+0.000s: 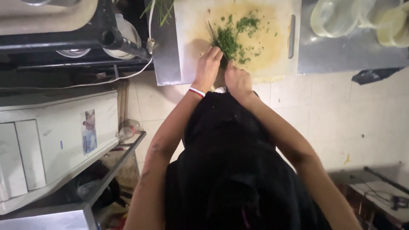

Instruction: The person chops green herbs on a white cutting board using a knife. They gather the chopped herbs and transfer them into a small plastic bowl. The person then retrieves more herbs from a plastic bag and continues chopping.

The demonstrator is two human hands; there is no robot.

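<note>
Left hand [207, 68] presses chopped green herbs [228, 40] on the cutting board [191, 25]; right hand [237, 79] grips a knife [214, 35].

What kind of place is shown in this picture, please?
Most likely a working kitchen, perhaps a commercial one. A stained white cutting board with chopped green herbs lies on a stainless steel counter, the floor is tiled, and a stove edge stands at the left.

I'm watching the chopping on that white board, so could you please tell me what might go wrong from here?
1. The left hand sits right beside the knife in the chopped herbs, so fingers could get nicked.
2. The cutting board lies near the counter edge, where the right hand works; herbs may spill to the floor.
</note>
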